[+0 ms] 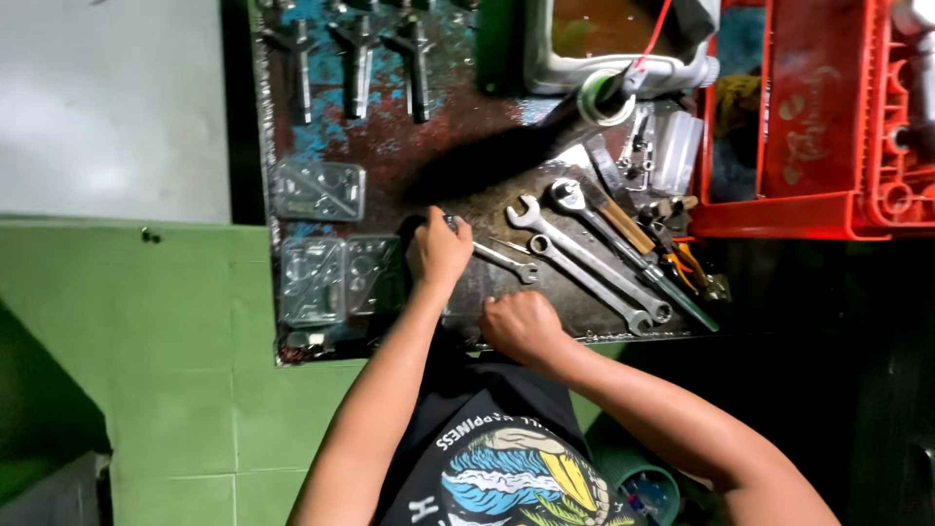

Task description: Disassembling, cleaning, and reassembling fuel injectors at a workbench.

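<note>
My left hand (438, 251) is closed over one end of a small combination wrench (508, 262) that lies on the worn metal worktop (467, 146). My right hand (521, 326) is a closed fist resting at the worktop's near edge, just below that wrench; nothing shows inside it. To the right of both hands lie two long combination wrenches (584, 263) side by side, running diagonally. A wooden-handled tool (618, 222) and a screwdriver (672, 287) lie beyond them.
Clear plastic blister trays (321, 190) (336, 278) sit left of my hands. Three dark metal parts (360, 58) lie at the top. A white container (614, 68), a tape roll (604, 97) and a red crate (808, 127) stand at the right. Green tiled floor (175, 370) lies at the left.
</note>
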